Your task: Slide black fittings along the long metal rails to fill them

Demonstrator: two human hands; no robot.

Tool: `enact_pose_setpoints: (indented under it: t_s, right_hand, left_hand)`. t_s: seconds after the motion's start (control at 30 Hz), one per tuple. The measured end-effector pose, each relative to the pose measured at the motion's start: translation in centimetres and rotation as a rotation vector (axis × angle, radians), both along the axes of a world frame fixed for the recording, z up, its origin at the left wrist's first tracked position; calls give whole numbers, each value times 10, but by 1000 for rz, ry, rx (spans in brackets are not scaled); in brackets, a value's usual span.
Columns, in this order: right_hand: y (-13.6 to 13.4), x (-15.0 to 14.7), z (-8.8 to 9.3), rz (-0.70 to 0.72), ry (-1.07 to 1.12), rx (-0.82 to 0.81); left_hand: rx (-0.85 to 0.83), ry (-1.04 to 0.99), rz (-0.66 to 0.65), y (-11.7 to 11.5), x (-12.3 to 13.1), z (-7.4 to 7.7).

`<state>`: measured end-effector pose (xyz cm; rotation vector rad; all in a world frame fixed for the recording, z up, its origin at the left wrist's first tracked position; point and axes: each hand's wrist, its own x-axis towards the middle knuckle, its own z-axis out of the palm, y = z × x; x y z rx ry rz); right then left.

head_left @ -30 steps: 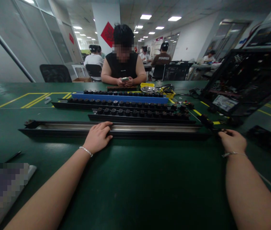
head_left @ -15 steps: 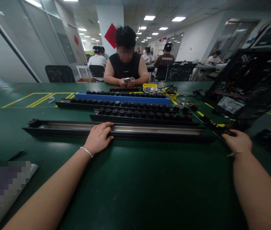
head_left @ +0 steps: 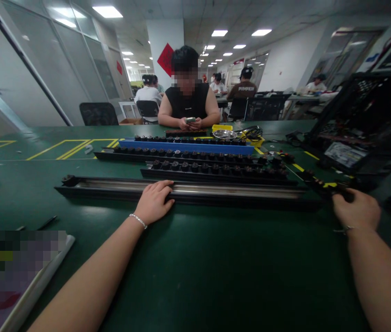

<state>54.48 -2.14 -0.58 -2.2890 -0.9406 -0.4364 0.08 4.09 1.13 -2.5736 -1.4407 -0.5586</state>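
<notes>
Left hand: We saw our left hand point(head_left: 156, 203) at centre frame, fingers half-curled across the top of the long black channel point(head_left: 216, 202), thumb parted from them against its near wall, so it had hold of the piece.
Right hand: At the right of the frame, our right hand point(head_left: 349, 196) had its thumb and fingers drawn partly together around something dark; through the blur we could not tell whether it gripped or merely touched it.
Black channel: It lay across mid-frame, its bright inner strip facing up and a dark end piece point(head_left: 69, 179) at its left end.
Small dark parts: These point(head_left: 315, 180) lay in a line just beyond the channel's right end, running to our right fingertips.
Filled rails: Above centre, beyond the channel, stood a black rail point(head_left: 216, 174), another black rail point(head_left: 122, 157) and a blue rail point(head_left: 188, 147), all bearing rows of round parts.
Channel step: We judged it to be steadying with the left while handling small parts with the right.
Right-hand move: It called, we thought, for a sure pinch and a steady channel.
</notes>
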Motion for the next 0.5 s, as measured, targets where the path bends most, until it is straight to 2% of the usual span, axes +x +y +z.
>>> enact_pose_setpoints:
  t_s: [0.07, 0.13, 0.23, 0.3, 0.4, 0.5]
  right_hand:
    - [1, -22, 6, 66, -102, 49]
    - [6, -53, 11, 211, -184, 48]
    - [14, -103, 11, 494, -281, -42]
    - [18, -129, 8, 616, -306, -99]
    - [19, -145, 4, 619, -273, -128]
    - [18, -144, 3, 609, -250, -145]
  left_hand:
    - [0, -50, 0, 0, 0, 1]
    - [11, -112, 4, 0, 1, 2]
    - [48, -182, 33, 0, 1, 6]
    - [79, -229, 96, 3, -2, 11]
    - [104, -311, 279, 14, -16, 25]
    - [10, -378, 523, 31, -48, 48]
